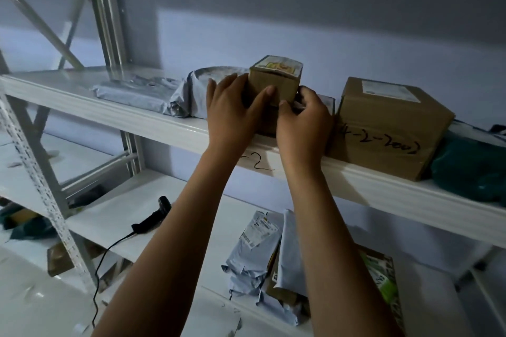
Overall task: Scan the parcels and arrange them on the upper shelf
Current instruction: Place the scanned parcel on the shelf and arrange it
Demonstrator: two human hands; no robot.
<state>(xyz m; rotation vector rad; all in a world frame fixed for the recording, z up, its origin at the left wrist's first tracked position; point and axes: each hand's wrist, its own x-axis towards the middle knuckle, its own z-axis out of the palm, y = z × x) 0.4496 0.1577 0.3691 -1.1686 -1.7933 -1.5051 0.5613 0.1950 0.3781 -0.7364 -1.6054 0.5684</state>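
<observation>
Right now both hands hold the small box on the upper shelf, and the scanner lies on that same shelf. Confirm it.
Not quite. The left hand and right hand do hold the small box on the upper shelf, but the scanner lies on the lower shelf. The head view shows it.

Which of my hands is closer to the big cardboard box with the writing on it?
Right. The right hand grips the small box right beside the big cardboard box; the left hand holds the small box's opposite side, farther away.
</observation>
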